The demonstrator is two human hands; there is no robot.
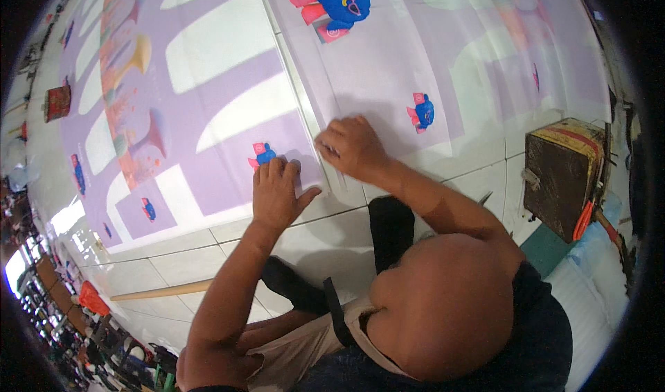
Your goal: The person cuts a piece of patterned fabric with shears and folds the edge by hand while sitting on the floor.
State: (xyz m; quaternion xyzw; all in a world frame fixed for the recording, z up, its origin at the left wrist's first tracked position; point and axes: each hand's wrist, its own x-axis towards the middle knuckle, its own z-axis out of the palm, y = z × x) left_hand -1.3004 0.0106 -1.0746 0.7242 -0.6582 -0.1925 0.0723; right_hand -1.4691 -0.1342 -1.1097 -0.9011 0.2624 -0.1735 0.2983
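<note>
My left hand [277,191] lies flat near the front right corner of a large lilac-and-white printed sheet [228,184], fingers stretched and thumb spread. Under its fingertips is a small printed blue-and-pink figure [263,154]. To the right, my right hand [355,148] is closed with its fingers curled, over the left edge of a second lilac printed sheet [388,108]. What its fingertips hold, if anything, is hidden. Between the two sheets runs a narrow strip of pale tiled floor. A larger blue-and-pink figure [339,4] is printed on the second sheet, farther off.
A worn dark brown box [560,181] with a yellowish top stands at right, an orange item [584,220] against it. A small red block [57,104] rests on the left sheet's far-left side. A wooden stick [163,290] lies on the floor tiles. Mixed clutter fills the lower left.
</note>
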